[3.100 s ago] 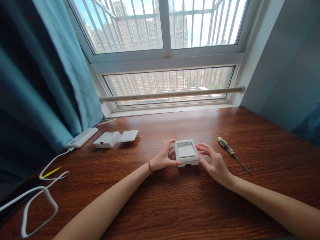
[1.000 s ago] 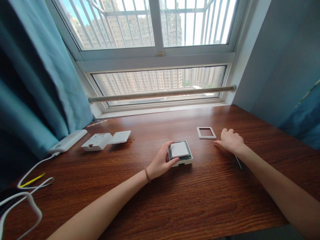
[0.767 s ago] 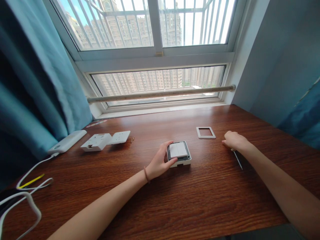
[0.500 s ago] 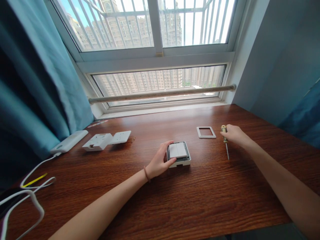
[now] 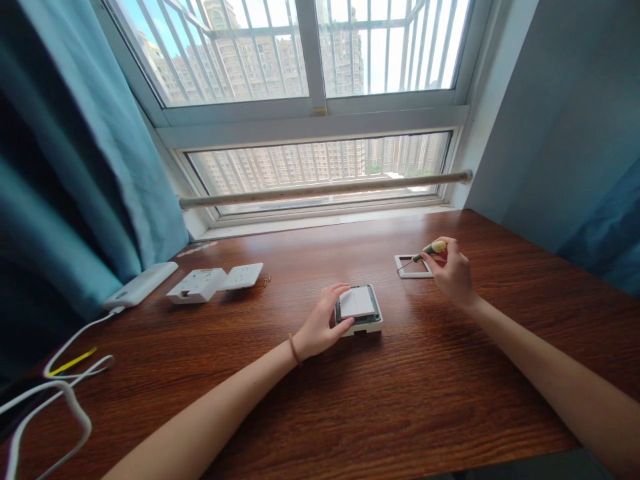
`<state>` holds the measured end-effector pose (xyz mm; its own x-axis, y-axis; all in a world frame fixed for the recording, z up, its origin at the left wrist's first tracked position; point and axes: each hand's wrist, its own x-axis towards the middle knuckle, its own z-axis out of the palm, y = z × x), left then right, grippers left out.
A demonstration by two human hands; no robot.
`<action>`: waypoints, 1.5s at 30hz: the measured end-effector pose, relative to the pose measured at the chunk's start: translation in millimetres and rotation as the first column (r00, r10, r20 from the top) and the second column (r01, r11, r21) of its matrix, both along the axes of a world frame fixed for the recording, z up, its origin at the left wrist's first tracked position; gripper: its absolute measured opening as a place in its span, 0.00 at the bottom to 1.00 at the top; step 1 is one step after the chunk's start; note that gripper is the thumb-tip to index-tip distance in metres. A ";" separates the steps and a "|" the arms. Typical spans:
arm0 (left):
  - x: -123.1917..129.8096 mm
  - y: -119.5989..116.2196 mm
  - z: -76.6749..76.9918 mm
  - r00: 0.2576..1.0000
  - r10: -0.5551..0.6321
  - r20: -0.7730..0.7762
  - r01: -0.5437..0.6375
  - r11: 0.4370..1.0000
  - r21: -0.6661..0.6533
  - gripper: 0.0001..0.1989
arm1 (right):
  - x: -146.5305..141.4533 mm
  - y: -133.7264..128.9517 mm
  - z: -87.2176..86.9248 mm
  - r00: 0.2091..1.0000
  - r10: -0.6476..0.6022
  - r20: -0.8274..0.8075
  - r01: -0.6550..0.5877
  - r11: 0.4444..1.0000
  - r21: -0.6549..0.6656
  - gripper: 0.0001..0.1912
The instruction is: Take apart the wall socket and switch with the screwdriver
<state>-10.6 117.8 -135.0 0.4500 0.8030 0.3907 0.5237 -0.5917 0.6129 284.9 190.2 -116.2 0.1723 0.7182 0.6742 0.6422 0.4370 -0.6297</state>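
Observation:
My left hand (image 5: 327, 321) grips the left side of a white wall switch (image 5: 358, 303), thumb in front and fingers behind. The switch lies on the table, its dark inner frame showing around the white rocker plate. My right hand (image 5: 454, 275) is closed around the yellowish handle of a screwdriver (image 5: 431, 250). Its shaft points left and down, over a square white cover frame (image 5: 416, 275) lying on the table. Whether the tip touches that frame I cannot tell.
To the left are a white socket box (image 5: 197, 287), a white socket plate (image 5: 243, 275) and small screws (image 5: 267, 281). Farther left lie a white power bank (image 5: 143, 285), a white cable (image 5: 83, 321) and a yellow strip (image 5: 73, 361). A window stands behind the wooden table (image 5: 320, 413).
My right hand has moved left and turned the screwdriver, so its shaft now points left across the cover frame instead of down. My left hand stays on the wall switch.

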 end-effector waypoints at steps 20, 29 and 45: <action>7.4 11.9 10.8 0.995 0.010 -0.098 -0.015 0.999 -0.051 0.30 | -17.9 -18.5 14.8 0.730 0.303 -0.613 -0.439 0.895 -0.081 0.21; 11.2 17.2 17.5 0.988 -0.024 -0.151 0.014 0.998 -0.067 0.30 | -22.0 -24.9 17.0 0.754 0.328 -0.569 -0.466 0.878 -0.111 0.22; 8.5 22.9 9.9 0.983 -0.062 -0.175 0.063 0.998 0.000 0.31 | 7.4 -35.2 41.5 0.145 0.218 0.965 -0.382 0.912 -0.148 0.12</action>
